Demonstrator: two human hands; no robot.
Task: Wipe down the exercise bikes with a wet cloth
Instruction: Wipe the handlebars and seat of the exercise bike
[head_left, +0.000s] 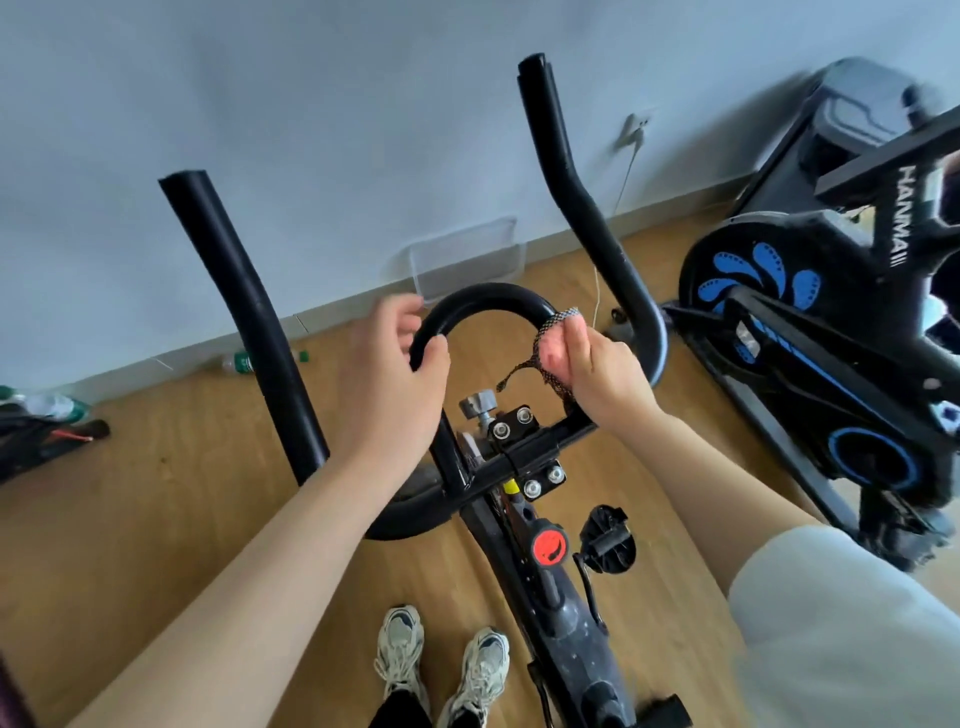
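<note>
A black exercise bike (524, 467) stands right in front of me, its two long handlebar horns rising left and right. Between them curves a small inner loop bar (485, 299). My left hand (395, 374) grips the left side of this loop, thumb hooked under it. My right hand (587, 374) holds a dark patterned cloth (545, 343) wrapped round the loop's right side, with an end of the cloth dangling below. A red knob (549, 545) sits lower on the frame.
A second black and blue bike (810, 332) stands close on the right. A clear plastic tub (467, 260) rests against the grey wall. Plastic bottles (244, 361) lie by the baseboard at left. My shoes (441, 665) are on the wooden floor.
</note>
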